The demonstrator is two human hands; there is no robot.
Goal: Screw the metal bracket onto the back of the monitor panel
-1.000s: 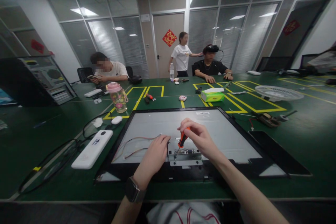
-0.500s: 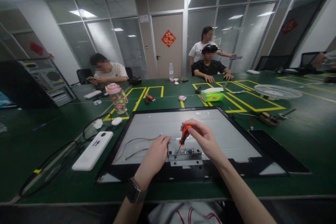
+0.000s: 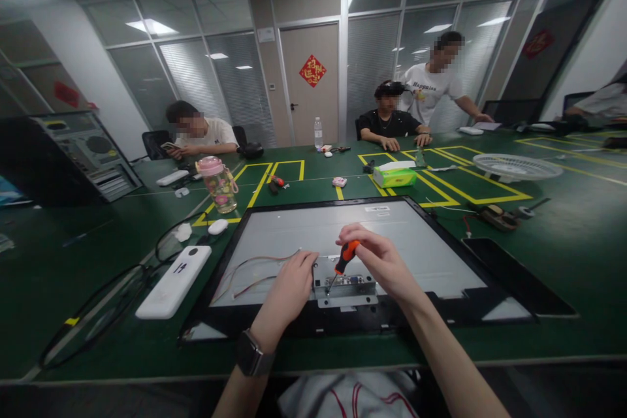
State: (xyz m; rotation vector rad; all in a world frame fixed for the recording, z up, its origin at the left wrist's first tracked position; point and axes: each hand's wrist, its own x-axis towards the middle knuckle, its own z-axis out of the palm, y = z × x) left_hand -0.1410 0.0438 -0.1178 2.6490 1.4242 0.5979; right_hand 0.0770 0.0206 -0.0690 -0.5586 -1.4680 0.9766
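In my right hand [image 3: 375,258] is a screwdriver [image 3: 347,255] with an orange and black handle. It slants down to the left, its tip at the left part of a silver metal bracket [image 3: 337,302] with ports along it. My left hand [image 3: 291,277] lies at the bracket's left edge, fingers close together and gripping that edge. Beneath both hands is a large flat display panel [image 3: 274,225], grey back upward, with a black frame. Thin wires [image 3: 255,284] run over the panel to the left of my left hand. The screw under the tip is too small to make out.
Left of the panel lie a white power bank [image 3: 174,284], a black cable [image 3: 93,333] and a pink-lidded bottle [image 3: 218,186]. A black phone-like slab [image 3: 519,277] lies right. Behind are a tissue pack [image 3: 394,176], a white basket [image 3: 516,166] and several people across the table.
The screwdriver handle has shifted slightly right and tilted a little more in my right hand. My left hand stays put. A standing person in the background has moved right, leaning toward the table.
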